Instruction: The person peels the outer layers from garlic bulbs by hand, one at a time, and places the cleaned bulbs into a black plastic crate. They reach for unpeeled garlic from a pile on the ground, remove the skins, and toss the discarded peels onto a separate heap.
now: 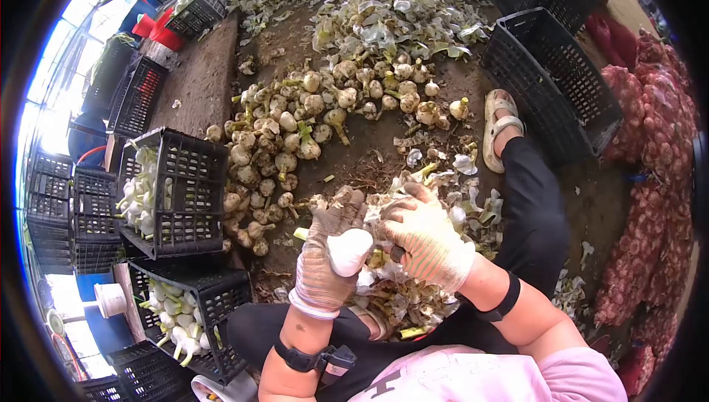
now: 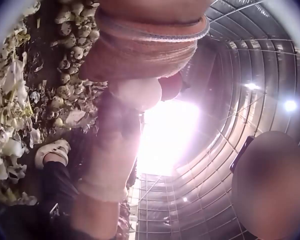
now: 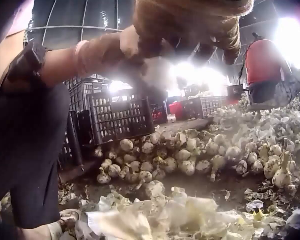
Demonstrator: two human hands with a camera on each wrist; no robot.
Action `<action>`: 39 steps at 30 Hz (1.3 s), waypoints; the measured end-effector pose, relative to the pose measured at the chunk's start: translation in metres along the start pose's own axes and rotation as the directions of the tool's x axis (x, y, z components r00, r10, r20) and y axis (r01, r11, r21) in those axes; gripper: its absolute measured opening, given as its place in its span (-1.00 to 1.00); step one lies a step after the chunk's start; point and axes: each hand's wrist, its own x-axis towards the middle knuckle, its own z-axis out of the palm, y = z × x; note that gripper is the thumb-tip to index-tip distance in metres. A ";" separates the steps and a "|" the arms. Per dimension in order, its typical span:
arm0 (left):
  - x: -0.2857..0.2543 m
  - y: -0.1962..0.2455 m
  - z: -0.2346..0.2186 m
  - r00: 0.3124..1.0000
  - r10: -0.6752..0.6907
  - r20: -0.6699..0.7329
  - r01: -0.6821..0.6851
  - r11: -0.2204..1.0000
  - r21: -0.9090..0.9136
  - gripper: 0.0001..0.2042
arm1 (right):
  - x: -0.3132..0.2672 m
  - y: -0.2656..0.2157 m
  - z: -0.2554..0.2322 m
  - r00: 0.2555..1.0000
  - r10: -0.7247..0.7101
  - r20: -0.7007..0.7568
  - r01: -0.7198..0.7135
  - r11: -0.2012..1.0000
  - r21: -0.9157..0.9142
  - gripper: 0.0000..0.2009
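Observation:
My gloved left hand (image 1: 329, 258) grips a white peeled garlic bulb (image 1: 348, 250) in front of my lap. The bulb shows blurred under the left glove (image 2: 140, 55) as a pale round shape (image 2: 137, 92). My gloved right hand (image 1: 425, 243) sits just right of the bulb and touches it. Its fingers curl over papery skin, and a small dark tool (image 1: 396, 254) shows under its palm. In the right wrist view the right glove (image 3: 190, 20) is at the top, with the bulb (image 3: 155, 70) blurred below it.
A heap of unpeeled garlic (image 1: 295, 128) lies ahead and a husk pile (image 1: 399, 10) beyond it. Black crates (image 1: 177, 188) (image 1: 196, 306) with peeled bulbs stand at my left, another crate (image 1: 554, 84) to the right. Red mesh sacks (image 1: 650, 180) line the right edge. Another person (image 3: 262, 65) works nearby.

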 end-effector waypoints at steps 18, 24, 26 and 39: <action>-0.014 0.051 -0.048 0.955 0.257 -0.149 -0.293 0.899 -0.326 -0.51 | -0.008 -0.001 0.024 0.915 0.128 0.383 -0.110 0.992 -0.068 -0.63; -0.038 0.083 -0.078 0.856 0.422 -0.300 -0.507 0.800 -0.321 -0.60 | 0.003 -0.002 0.024 0.969 -0.003 0.248 -0.039 0.986 0.162 -0.76; -0.055 0.117 -0.119 0.739 0.560 -0.375 -0.674 0.626 -0.393 -0.61 | 0.004 -0.004 0.025 0.951 0.027 0.309 -0.067 0.990 0.121 -0.77; 0.135 0.034 -0.196 0.889 0.426 -0.169 0.271 -0.191 0.943 -0.56 | 0.014 -0.008 0.021 0.890 0.168 0.423 -0.226 0.970 0.090 -0.65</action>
